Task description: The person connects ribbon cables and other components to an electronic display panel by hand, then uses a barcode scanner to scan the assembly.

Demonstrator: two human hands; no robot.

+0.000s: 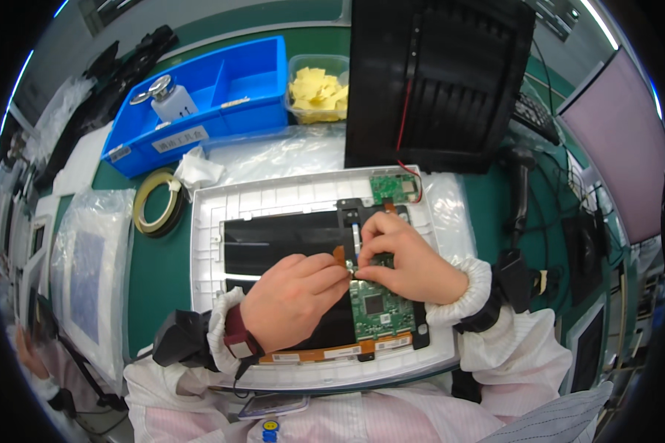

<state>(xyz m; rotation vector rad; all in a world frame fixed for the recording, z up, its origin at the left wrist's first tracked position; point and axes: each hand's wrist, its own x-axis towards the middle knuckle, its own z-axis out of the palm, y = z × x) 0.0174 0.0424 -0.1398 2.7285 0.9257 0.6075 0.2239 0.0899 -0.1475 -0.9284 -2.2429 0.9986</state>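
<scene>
From my end I see both hands with their fingertips drawn close together, the left hand meeting the right hand at the upper edge of the board. I can't tell whether either has hold of anything — the fingers hide it. The board sits on the black panel, inside the white frame. A smaller board lies at the frame's upper right, its red wire running up toward the black case — beyond, the blue bin stands upper left.
</scene>
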